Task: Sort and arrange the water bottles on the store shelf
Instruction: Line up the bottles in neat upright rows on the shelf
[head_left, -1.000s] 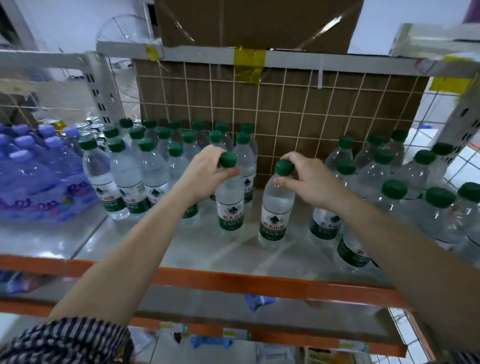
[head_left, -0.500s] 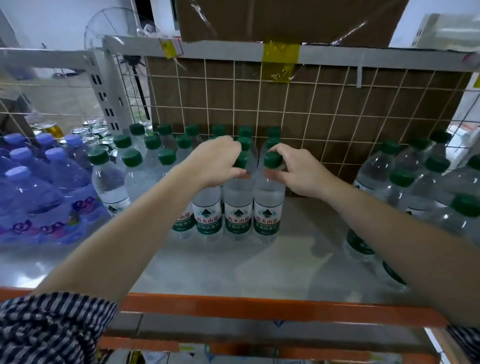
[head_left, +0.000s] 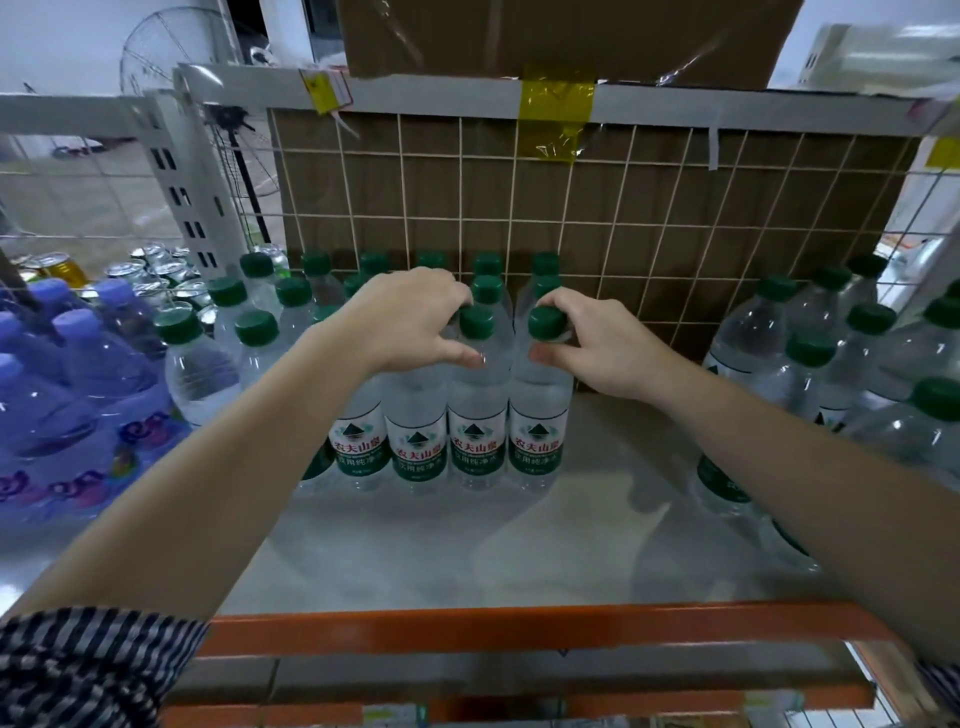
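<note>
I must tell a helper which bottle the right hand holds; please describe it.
Find the wire grid behind the shelf. In the front row of labelled bottles, it is the bottle at the right end, gripped by the right hand, with bare shelf beside it.

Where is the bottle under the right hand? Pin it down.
Mid-shelf in the head view: the bottle ends the front row on the right, touching its left neighbour, right hand at its cap.

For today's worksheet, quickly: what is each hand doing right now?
Left hand: closed around the neck of a green-capped bottle.
Right hand: closed around the neck of the neighbouring bottle.
</note>
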